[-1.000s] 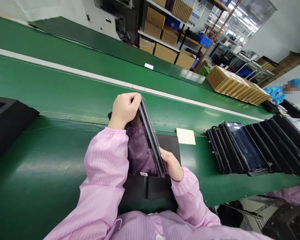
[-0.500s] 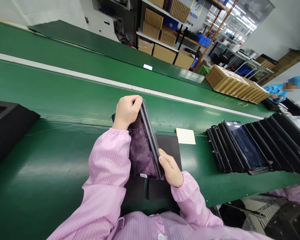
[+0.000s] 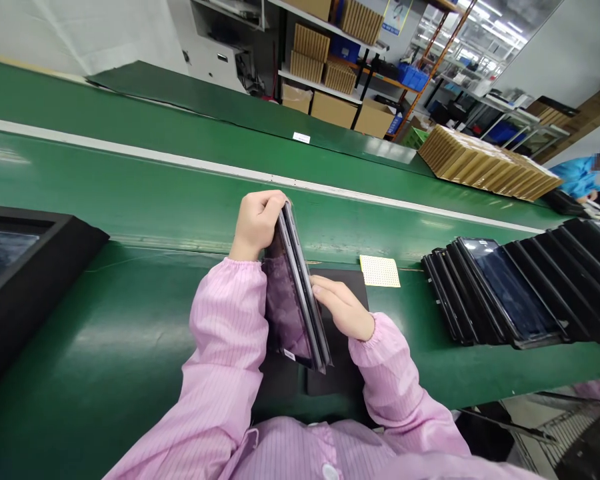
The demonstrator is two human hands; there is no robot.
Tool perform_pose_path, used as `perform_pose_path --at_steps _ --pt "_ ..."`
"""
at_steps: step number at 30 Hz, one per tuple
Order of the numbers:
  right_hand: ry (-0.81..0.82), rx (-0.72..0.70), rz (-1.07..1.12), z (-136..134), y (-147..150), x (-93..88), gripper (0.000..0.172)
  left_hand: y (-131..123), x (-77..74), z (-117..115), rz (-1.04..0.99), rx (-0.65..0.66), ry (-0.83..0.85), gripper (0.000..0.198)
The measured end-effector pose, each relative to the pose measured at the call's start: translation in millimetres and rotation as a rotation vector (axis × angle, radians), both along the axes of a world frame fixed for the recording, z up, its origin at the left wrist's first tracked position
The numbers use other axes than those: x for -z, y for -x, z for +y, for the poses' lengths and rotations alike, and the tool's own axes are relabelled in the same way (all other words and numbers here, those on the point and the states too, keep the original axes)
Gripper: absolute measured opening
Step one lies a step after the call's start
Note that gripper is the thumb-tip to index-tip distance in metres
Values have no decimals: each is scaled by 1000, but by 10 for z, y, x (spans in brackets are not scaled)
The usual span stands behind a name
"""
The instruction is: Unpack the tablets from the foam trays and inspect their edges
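Observation:
Two thin tablets [image 3: 291,300] with glossy dark faces and grey edges stand tilted side by side; the left face has a small white label near its bottom. Around their upper end, my left hand [image 3: 257,220] is closed. My right hand [image 3: 343,305] touches their right side near the middle, thumb and fingers close together; its fingertips are partly hidden. Beneath them lie black mats [image 3: 347,353] on the green bench.
A row of leaning black-framed tablets [image 3: 510,287] is to the right. A dotted yellow-edged sheet [image 3: 380,271] lies nearer. At left sits a black foam frame [image 3: 55,247]. Behind are cardboard packs [image 3: 485,163], and a person in blue [image 3: 575,177] is at far right.
The tablets have turned so their edges face me more, with less of the left screen showing. My right hand has slid up along their side. The view has shifted slightly.

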State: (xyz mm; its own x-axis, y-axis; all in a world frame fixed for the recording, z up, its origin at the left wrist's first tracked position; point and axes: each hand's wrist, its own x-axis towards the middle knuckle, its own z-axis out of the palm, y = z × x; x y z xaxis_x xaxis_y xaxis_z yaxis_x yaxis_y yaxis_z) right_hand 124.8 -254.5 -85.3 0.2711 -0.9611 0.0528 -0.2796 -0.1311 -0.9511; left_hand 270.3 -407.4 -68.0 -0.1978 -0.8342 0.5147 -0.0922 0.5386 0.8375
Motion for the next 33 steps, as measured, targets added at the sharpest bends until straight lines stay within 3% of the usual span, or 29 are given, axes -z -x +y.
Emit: perform_pose_path --at_steps 7,11,16,26,33 --pt "-5 -77 55 -68 91 -206 44 13 -12 4 60 39 8 29" --pt "20 -38 -17 -33 40 -179 51 31 -45 50 148 164 -12 31" --pt "87 -131 -51 81 -50 -147 60 53 -104 137 206 279 -13 33" --pt "188 -113 14 219 -24 -217 59 45 -193 256 171 326 32 34" --pt "203 -31 -137 210 -99 -220 56 86 -267 425 213 412 44 36"
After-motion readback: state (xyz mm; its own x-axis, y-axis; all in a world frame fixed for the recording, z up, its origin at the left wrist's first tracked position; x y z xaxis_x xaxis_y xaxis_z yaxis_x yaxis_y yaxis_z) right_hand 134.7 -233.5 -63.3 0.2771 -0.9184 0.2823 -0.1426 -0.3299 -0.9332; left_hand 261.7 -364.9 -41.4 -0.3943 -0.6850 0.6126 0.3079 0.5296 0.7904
